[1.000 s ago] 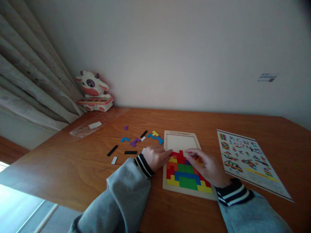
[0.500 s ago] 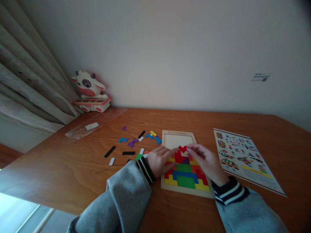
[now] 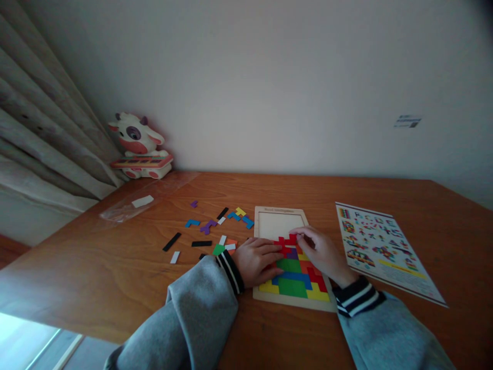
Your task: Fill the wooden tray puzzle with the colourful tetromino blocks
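A wooden puzzle board [image 3: 295,303] lies in front of me, its lower part filled with red, yellow, green, blue, orange and purple pieces and its top part bare. My right hand [image 3: 322,254] pinches the end of a red puzzle piece [image 3: 282,241] between thumb and fingertips, low over the upper edge of the filled area. Stretched flat across the board's left side, my left hand [image 3: 254,261] has its fingers apart, with the fingertips near the red pieces. It hides part of the pieces beneath it.
Several loose pieces lie left of the board, among them a black strip [image 3: 202,243], a purple piece [image 3: 208,226] and a blue piece [image 3: 192,223]. A printed sheet [image 3: 385,252] lies to the right. A clear plastic bag [image 3: 123,211] and a cow toy [image 3: 140,146] are at the back left.
My right hand has lowered the red piece onto or just above the filled rows and turned it. My left hand has flattened, its fingertips coming down from the piece. The view has shifted slightly.
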### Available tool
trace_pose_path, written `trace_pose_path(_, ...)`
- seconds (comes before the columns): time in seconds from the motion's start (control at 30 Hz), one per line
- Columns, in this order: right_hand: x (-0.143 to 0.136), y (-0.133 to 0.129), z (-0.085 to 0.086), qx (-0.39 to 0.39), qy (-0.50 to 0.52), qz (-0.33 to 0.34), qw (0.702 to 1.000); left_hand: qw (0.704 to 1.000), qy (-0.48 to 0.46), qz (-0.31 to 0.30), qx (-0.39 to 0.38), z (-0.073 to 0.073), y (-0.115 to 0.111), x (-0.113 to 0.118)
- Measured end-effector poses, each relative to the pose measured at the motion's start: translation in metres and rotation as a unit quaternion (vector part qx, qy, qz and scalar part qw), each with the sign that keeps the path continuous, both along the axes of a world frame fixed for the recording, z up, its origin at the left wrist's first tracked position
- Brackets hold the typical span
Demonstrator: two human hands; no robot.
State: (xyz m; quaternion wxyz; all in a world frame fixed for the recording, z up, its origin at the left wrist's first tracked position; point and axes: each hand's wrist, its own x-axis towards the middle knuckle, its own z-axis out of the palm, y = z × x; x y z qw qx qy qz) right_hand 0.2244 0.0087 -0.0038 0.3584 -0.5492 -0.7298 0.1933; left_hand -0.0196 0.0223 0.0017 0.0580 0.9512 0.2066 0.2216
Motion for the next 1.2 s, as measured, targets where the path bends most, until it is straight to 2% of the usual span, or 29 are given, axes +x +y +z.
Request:
trace_pose_path(0.17,0.0,0.002,-0.007,0.037,-0.058,0.023,0.997,1.0,0.003,0.001,0.0,-0.002,0.0,0.0)
trace_pose_path(0.33,0.0,0.002,-0.013,0.023,-0.047,0.015,0.999,1.0,0.008,0.001,0.001,-0.004,0.0,0.0)
trace_pose_path(0.63,-0.001,0.0,-0.009,0.028,-0.055,-0.01,0.998,1.0,0.008,0.001,0.0,-0.001,0.0,0.0)
trace_pose_path(0.87,-0.002,0.001,-0.013,0.016,-0.041,-0.033,0.998,1.0,0.007,0.0,-0.005,-0.002,0.0,0.0)
trace_pose_path(1.2,-0.003,-0.001,-0.01,0.006,-0.046,-0.025,0.999,1.0,0.012,-0.004,-0.003,-0.001,0.0,-0.001)
